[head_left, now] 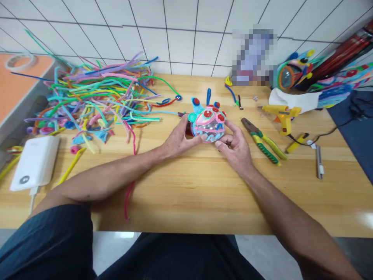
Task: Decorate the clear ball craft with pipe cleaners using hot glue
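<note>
Head view: 2 bare hands hold 1 decorated figure (209, 126) over the middle of the wooden table (186, 198); contact between its underside and the tabletop cannot be determined. Left hand (180, 139) grips the figure's left side, thumb laid along the lower front edge. Right hand (237, 149) is closed about the lower right side, fingers curled, thumb tip at the bottom edge. Figure: clear front section, pink bands, pale-blue twisted trim below, red discs above, 1 blue loop upright on top. Left of the hands: large heap of coloured pipe cleaners (96, 91); 1 crimson pipe cleaner (126, 204) passes under the left forearm toward the table's near edge. White power bank (36, 161), cable attached, lies at far left. Right of the hands: pliers (264, 144), green-and-yellow handles toward the lower right. Beyond them, yellow glue gun (282, 114), nozzle pointing left, black cord trailing right; below it, 1 yellow-handled tool (297, 143) and, further right, 1 grey cutter (319, 163). Second decorated piece (290, 76) stands at the back right, near white paper (294, 100).
</note>
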Demonstrator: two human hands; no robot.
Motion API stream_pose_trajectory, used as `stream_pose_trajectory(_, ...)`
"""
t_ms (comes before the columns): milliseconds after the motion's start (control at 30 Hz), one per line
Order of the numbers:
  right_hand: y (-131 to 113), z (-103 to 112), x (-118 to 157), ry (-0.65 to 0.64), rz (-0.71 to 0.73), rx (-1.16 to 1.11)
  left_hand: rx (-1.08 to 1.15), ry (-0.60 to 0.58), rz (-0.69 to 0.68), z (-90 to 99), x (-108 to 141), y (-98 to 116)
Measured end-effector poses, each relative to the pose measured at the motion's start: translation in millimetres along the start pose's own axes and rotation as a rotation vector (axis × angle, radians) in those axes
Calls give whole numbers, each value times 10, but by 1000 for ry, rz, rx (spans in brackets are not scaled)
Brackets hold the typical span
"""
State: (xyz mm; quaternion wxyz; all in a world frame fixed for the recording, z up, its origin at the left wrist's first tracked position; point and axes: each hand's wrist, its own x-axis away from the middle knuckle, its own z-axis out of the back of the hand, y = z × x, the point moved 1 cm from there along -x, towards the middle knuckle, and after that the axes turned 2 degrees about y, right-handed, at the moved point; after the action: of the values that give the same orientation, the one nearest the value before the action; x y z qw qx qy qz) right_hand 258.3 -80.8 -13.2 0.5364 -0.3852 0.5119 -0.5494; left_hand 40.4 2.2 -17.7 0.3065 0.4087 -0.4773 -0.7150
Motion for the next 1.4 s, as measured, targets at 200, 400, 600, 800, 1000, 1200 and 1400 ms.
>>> stream_pose_trajectory(200,3,7,-7,-3,-11,-11,-27,17,11,-3,-6,-4)
stream_pose_trajectory(400,12,19,-9,-7,-5,-3,5,30,11,-14,-16,-41)
stream_pose_trajectory(600,19,24,-5,3,-2,-3,57,49,42,-23,-35,-103)
stream_pose_trajectory(800,30,30,-4,12,1,5,101,55,55,-29,-49,-129)
stream_pose_trajectory(1000,53,31,-6,10,7,5,75,47,28,-31,-33,-90)
stream_pose_trajectory(1200,51,8,1,20,24,9,37,24,19,-20,-2,38)
stream_pose_trajectory(1400,21,-20,17,15,32,28,-6,9,21,-5,22,76)
